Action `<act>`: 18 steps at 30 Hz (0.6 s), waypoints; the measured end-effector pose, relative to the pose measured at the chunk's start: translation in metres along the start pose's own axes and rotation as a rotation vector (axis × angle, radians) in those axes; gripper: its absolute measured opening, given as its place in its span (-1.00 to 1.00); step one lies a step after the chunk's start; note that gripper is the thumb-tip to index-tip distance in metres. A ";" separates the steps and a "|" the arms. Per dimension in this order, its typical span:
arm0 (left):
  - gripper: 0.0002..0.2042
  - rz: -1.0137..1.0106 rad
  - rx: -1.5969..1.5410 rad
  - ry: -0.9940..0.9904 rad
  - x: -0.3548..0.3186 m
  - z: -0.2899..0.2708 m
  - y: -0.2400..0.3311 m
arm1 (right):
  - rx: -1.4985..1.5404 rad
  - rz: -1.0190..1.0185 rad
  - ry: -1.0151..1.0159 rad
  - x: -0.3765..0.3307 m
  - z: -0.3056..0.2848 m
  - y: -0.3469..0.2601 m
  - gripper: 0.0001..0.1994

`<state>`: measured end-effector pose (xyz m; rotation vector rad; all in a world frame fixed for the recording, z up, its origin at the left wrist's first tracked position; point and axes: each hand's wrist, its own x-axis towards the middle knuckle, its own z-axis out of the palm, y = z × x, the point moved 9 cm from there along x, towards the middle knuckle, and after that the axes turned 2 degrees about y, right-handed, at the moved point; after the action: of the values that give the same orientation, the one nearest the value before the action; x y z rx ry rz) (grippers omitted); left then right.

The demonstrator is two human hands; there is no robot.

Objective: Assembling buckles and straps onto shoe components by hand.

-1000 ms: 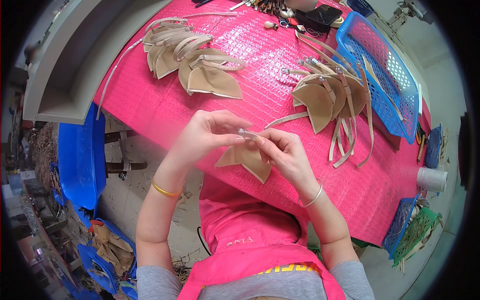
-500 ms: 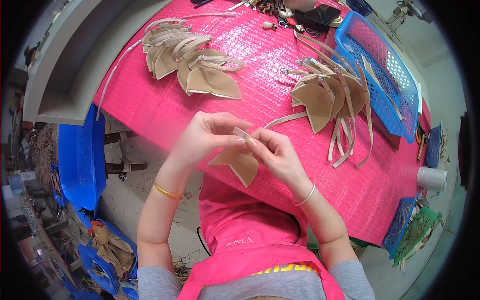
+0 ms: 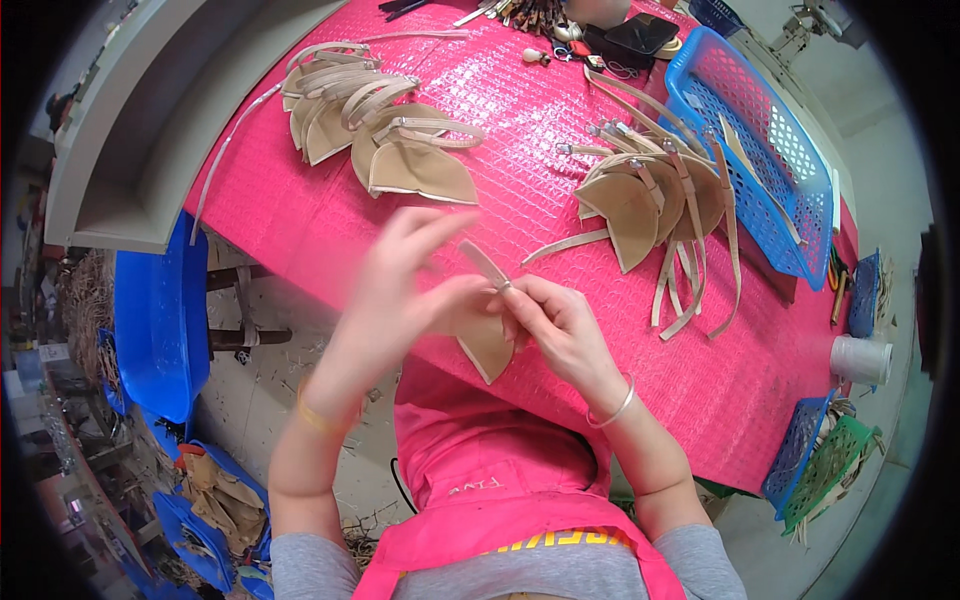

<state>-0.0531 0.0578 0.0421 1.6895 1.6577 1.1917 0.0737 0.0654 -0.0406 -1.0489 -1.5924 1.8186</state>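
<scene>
Your right hand (image 3: 555,325) pinches a tan leather shoe piece (image 3: 487,345) with its strap (image 3: 484,263), held over the near edge of the pink table (image 3: 520,180). Your left hand (image 3: 405,280) is motion-blurred at the strap, fingers spread; grip unclear. One pile of tan pieces (image 3: 385,120) lies far left, another pile (image 3: 645,195) beside the blue basket (image 3: 770,150).

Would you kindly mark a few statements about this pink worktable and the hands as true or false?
1. Both hands, left hand and right hand, hold one tan leather piece with a strap. True.
2. The blue plastic basket sits at the table's left edge. False: it is at the right.
3. Two piles of tan leather pieces, left pile and right pile, lie on the pink textured table cover. True.
4. The right wrist is bare. False: it wears a thin silver bangle.
</scene>
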 end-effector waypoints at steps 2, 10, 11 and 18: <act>-0.80 -0.097 0.008 0.032 -0.021 -0.013 0.012 | 0.020 0.050 0.034 -0.007 -0.006 0.002 -0.77; -0.79 -0.660 -1.078 -0.158 -0.063 0.108 -0.043 | -0.911 -0.330 0.191 -0.038 -0.013 -0.052 -0.81; -0.79 -0.662 -1.080 -0.158 -0.064 0.110 -0.044 | -0.727 -0.173 0.133 -0.040 -0.026 -0.049 -0.81; -0.85 -0.471 -0.859 -0.225 -0.060 0.122 -0.021 | -0.533 -0.261 0.175 -0.023 -0.051 -0.064 -0.84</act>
<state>0.0445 0.0309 -0.0509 0.8052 1.0654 1.1682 0.1203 0.0894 0.0256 -1.1164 -2.0451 1.1237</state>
